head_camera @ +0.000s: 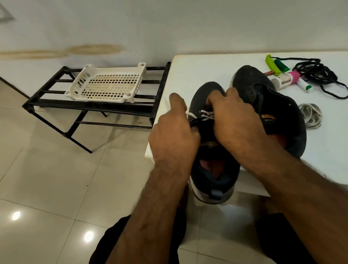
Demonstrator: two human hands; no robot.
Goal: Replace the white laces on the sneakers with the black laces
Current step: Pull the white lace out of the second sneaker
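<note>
Two dark sneakers stand on the white table (331,154). The near sneaker (213,176) overhangs the table's front edge and still carries a white lace (207,115). My left hand (174,136) grips that sneaker at its left side by the lacing, forefinger stretched forward. My right hand (234,118) has its fingers curled into the white lace over the tongue. The second sneaker (272,104) lies to the right with no lace in its eyelets. A loose white lace (310,115) lies coiled right of it. The black laces (317,73) lie in a heap at the table's far right.
Small tubes and a green case (281,73) lie behind the second sneaker. Left of the table stands a black metal rack (99,107) holding a white plastic basket (108,83). Tiled floor (51,188) stretches at left; my knees show below.
</note>
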